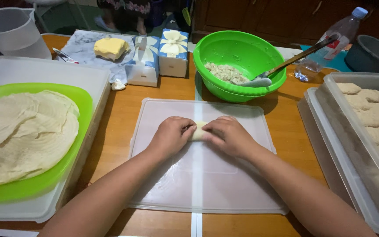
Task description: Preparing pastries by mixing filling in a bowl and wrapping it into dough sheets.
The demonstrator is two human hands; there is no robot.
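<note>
You are at the rolling step: both hands are closed over a small pale roll [199, 130] of wrapper on the translucent plastic lid [224, 184] that serves as your work board in the middle of the desk [119, 118]. Your left hand [172, 135] covers the roll's left end and your right hand [229, 136] covers its right end; only a short stretch of the roll shows between them. The fingers of both hands are curled down and pressed onto the roll, knuckles up, rather than spread flat. As a judgement, finishing the roll calls for even pressure from both sides so the ends stay tucked and the wrapper does not split.

To the left, a stack of thin round wrappers [23, 131] lies on a green tray [82, 103]. At the far side, a green bowl [242, 52] holds a little filling [227, 72] and a spoon [281, 68]. At the right, a clear container [330, 87] holds breaded pieces [378, 114], well apart from your hands.
</note>
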